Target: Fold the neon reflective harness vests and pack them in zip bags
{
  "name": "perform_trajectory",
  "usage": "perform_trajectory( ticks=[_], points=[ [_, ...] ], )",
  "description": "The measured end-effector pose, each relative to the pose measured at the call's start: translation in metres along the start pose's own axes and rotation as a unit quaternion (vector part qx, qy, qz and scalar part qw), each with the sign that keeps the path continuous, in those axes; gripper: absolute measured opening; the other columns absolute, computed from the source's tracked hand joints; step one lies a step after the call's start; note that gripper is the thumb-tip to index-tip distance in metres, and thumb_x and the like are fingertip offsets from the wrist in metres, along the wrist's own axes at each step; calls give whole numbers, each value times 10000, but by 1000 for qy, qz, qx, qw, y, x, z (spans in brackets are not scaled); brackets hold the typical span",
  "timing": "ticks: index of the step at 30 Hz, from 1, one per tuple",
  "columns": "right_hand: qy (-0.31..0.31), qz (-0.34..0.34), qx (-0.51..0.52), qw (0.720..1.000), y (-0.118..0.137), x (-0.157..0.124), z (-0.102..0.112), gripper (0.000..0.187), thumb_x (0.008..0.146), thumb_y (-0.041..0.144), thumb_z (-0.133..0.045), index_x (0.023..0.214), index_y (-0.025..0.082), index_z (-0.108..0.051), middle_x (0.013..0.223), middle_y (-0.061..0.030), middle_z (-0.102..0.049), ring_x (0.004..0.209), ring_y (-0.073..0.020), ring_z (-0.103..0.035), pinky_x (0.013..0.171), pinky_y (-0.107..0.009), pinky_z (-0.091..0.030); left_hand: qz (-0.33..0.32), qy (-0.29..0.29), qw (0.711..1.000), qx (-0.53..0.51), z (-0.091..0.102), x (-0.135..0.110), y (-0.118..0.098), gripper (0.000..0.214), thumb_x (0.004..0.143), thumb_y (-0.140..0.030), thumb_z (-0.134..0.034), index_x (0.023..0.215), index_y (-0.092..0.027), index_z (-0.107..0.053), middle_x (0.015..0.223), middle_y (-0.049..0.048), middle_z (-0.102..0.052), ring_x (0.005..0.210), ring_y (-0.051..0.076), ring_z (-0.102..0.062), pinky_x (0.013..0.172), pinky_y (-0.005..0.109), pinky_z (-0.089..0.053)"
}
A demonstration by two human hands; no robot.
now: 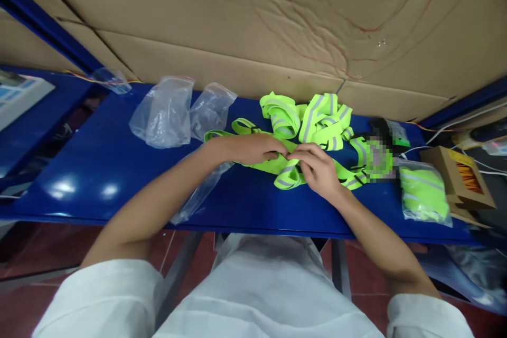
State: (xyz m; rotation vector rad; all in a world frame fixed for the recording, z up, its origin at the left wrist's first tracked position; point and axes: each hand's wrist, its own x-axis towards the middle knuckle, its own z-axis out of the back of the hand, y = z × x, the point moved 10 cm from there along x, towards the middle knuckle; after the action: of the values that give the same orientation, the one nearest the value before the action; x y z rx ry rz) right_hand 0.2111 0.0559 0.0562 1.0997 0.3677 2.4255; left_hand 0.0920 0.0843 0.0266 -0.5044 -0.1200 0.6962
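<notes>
I have the green strap (269,166) spread on the blue table (99,163), its middle between my two hands. The fingers of my left hand (255,149) are closed on it, and those of my right hand (319,171) pinch it too, the fingertips meeting; from this view I can't tell exactly what they pinch. A loop of its grey-striped band curls out on the near side. Just beyond the strap I see a rolled strap (282,121) and a loosely folded strap (322,119), both green with grey stripes. Left of the strap, two clear bags (168,116) lie side by side, and a flat plastic bag (198,198) runs out from under my left forearm. At the strap's right end a pixelated patch hides what is there. Farther right of the strap come a packed bag (423,193) with green cloth inside and an open cardboard box (447,169). Behind the strap stands a cardboard wall (178,21).
</notes>
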Motion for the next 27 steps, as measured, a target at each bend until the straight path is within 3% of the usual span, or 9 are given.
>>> perform_trajectory(
  ticks=[5, 11, 14, 17, 22, 27],
  points=[
    [-10, 82, -94, 992, 30, -2, 10, 335, 1031, 90, -488, 1054, 251, -781, 1102, -91, -733, 998, -207, -701, 812, -351, -547, 62, -39, 997, 3, 26, -7, 34, 272, 1039, -183, -481, 1158, -182, -725, 1152, 49, -776, 1046, 179, -716, 900, 252, -490],
    [142, 151, -191, 959, 53, -12, -21, 323, 1000, 108, -515, 857, 249, -768, 1105, -37, -793, 819, -194, -618, 705, -378, -477, 140, -97, 983, 72, 64, -28, 69, 333, 1019, -185, -452, 1203, -197, -729, 1191, 25, -772, 1064, 159, -685, 955, 260, -480],
    [182, 164, -222, 944, 49, -13, -31, 290, 959, 73, -549, 790, 221, -733, 1125, -22, -802, 836, -210, -609, 715, -397, -459, 148, -118, 979, 79, 81, -40, 74, 345, 1026, -212, -447, 1238, -185, -718, 1140, 18, -774, 961, 125, -649, 922, 251, -480],
    [195, 158, -217, 943, 46, -11, -32, 247, 940, 53, -567, 837, 208, -729, 1148, -21, -804, 838, -217, -632, 727, -408, -450, 162, -128, 975, 80, 90, -47, 78, 342, 1005, -224, -469, 1203, -178, -744, 1011, 24, -774, 821, 130, -627, 843, 262, -479],
    [162, 62, -96, 980, 36, -2, -23, 320, 1020, 89, -522, 1269, 227, -668, 1224, -63, -770, 1055, -236, -717, 875, -423, -509, 161, -145, 974, 71, 90, -45, 77, 325, 964, -209, -491, 1161, -193, -750, 1083, 45, -771, 951, 189, -693, 894, 295, -488],
    [17, -37, -59, 997, 17, 8, 13, 414, 1035, 265, -634, 1440, 268, -549, 1388, -140, -647, 1350, -300, -609, 1090, -486, -531, 107, -145, 983, 29, 98, -48, 52, 353, 1026, -241, -466, 1284, -210, -704, 1259, 32, -754, 1129, 169, -695, 1051, 297, -496]
  ],
)
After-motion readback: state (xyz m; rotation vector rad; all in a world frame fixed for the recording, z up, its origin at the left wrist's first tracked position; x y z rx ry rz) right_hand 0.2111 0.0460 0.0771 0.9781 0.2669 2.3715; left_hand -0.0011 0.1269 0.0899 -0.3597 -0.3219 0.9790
